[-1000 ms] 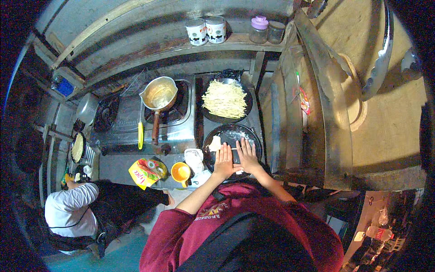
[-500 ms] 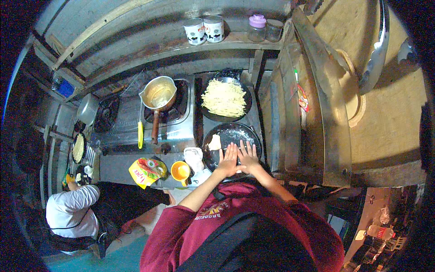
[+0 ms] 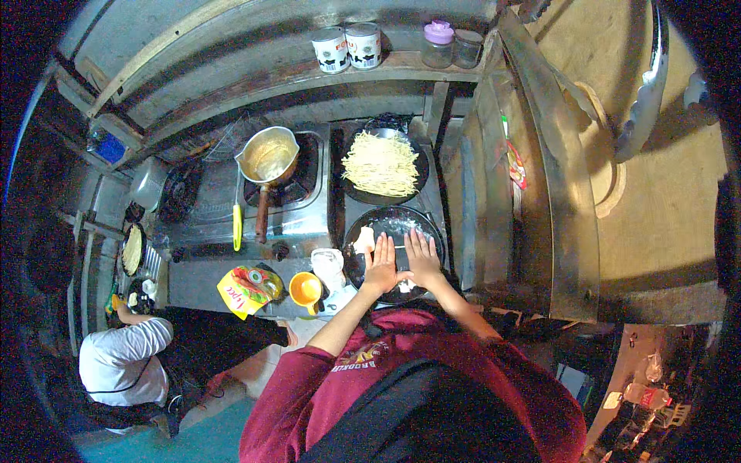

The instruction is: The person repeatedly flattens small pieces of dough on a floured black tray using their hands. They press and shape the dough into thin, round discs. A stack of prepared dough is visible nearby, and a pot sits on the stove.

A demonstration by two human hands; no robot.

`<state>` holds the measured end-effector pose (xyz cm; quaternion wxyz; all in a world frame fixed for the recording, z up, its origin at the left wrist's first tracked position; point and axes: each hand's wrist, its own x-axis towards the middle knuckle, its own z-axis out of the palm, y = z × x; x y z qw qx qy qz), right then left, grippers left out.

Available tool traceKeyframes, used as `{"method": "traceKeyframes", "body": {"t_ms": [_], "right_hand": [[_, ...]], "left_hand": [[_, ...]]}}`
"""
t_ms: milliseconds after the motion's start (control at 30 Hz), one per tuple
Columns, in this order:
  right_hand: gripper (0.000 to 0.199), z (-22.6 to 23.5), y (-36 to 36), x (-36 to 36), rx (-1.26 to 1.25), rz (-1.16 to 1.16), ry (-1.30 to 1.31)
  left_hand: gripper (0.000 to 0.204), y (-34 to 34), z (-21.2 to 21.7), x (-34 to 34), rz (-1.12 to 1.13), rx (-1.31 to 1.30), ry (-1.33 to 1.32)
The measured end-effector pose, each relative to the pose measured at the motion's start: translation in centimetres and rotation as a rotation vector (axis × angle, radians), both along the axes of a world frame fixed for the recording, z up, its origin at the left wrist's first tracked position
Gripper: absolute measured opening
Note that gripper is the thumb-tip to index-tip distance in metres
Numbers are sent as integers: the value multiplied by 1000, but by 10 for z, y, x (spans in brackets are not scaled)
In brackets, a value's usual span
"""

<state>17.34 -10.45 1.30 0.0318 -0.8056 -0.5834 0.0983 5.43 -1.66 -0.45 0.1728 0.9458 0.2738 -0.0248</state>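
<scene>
My left hand (image 3: 381, 267) and my right hand (image 3: 422, 262) lie side by side over a round dark tray (image 3: 355, 266) dusted with white flour. The fingers of both are stretched out flat, pointing away from me, and the thumbs meet or nearly meet. A pale piece of dough (image 3: 363, 238) rests on the tray's left side, beside my left fingertips. Below the thumbs shows a small white piece (image 3: 405, 286), perhaps dough. Whatever lies under my palms is hidden. Just beyond, a dark round pan (image 3: 421, 182) bears a heap of pale cut noodle strips (image 3: 380, 166).
On the stove (image 3: 312, 220) sits a saucepan (image 3: 267, 158) beside a yellow-handled tool (image 3: 238, 228). A yellow cup (image 3: 306, 290), a white plastic bag (image 3: 329, 268) and a yellow packet (image 3: 248, 291) stand left of the tray. A person (image 3: 123, 359) works at far left.
My hands have shifted slightly on the tray, the left one a little to the left and the right one toward me. A small white piece now shows below my thumbs.
</scene>
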Motion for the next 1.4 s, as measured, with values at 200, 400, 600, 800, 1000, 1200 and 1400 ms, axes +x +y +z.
{"method": "traceKeyframes", "body": {"t_ms": [200,400,600,800,1000,1200,1400], "right_hand": [[80,-6,1,-4,149,28,47],[75,5,-5,-16,-51,140,268],[73,-11,-7,-15,-25,132,52],[75,3,4,-6,-124,94,64],[88,0,-13,-17,-141,46,65],[107,-5,-5,-6,-102,-4,-76],[110,27,-19,-15,-343,-63,106]], "left_hand": [[113,-1,11,0,-36,-174,-236],[113,-9,13,-8,-141,-368,-137],[115,-9,5,-9,-160,-239,-33],[113,-5,6,-6,-92,-110,-3],[114,-13,9,-17,-96,-79,53],[112,-4,-6,-7,-44,23,3],[116,-14,12,-28,-98,61,106]]}}
